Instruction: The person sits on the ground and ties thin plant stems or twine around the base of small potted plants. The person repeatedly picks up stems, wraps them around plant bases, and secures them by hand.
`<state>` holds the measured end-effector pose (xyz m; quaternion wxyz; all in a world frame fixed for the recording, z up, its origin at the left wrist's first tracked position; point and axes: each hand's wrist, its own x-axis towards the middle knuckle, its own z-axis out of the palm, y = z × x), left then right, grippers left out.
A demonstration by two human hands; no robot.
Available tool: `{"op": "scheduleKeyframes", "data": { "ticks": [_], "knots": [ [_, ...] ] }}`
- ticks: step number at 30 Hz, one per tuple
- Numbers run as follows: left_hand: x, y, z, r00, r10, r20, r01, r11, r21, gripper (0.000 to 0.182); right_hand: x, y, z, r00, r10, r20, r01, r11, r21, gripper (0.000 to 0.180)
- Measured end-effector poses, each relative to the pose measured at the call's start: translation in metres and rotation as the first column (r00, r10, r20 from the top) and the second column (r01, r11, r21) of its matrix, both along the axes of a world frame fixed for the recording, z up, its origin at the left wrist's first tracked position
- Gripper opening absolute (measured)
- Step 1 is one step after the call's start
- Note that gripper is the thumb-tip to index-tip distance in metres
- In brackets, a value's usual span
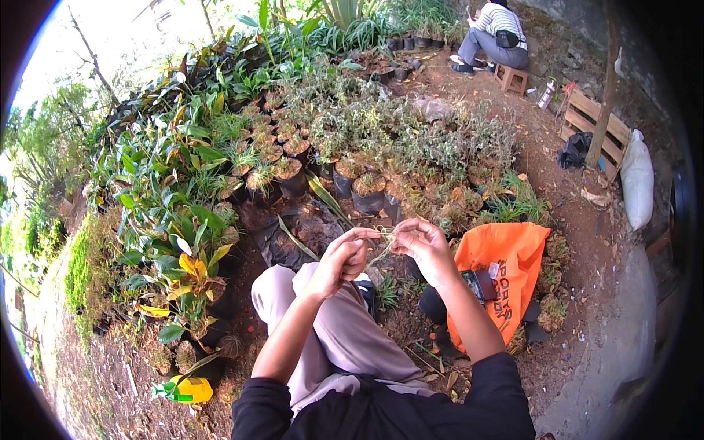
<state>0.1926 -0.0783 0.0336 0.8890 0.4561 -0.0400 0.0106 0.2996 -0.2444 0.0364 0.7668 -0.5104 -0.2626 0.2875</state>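
Observation:
Between my two hands is a tangle of thin, pale green-yellow strands (386, 237), either string or plant fibre; I cannot tell which. My left hand (342, 263) has its index finger stretched out to the strands, with the other fingers curled in. From the right, my right hand (428, 246) pinches the same strands between thumb and fingers. A loose end hangs down between the hands, above my knees. Just beyond them lies a torn black plastic sheet (275, 242) with soil and long leaves on it. The exact grip of each fingertip is too small to make out.
An orange bag (503, 247) bearing writing lies beside my right forearm, with dark items on it. Potted plants (368, 190) crowd the ground ahead. A yellow-and-green bottle (192, 389) lies lower left. Farther off are a seated person (498, 33), a wooden pallet (597, 118) and a white sack (638, 181).

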Motion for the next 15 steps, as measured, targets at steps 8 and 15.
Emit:
{"op": "scheduleKeyframes", "data": {
  "ticks": [8, 15],
  "knots": [
    [0.008, -0.019, -0.008, 0.954, 0.271, 0.127, -0.299, 0.875, 0.381, 0.012, -0.012, 0.009, 0.002, 0.999, 0.017, 0.028, -0.018, 0.999, 0.037, 0.008],
    [0.003, -0.019, -0.002, 0.956, 0.287, 0.062, -0.291, 0.9, 0.323, 0.01, -0.006, 0.004, 0.008, 0.999, -0.007, -0.05, 0.01, 0.999, 0.044, 0.007]
  ]
}}
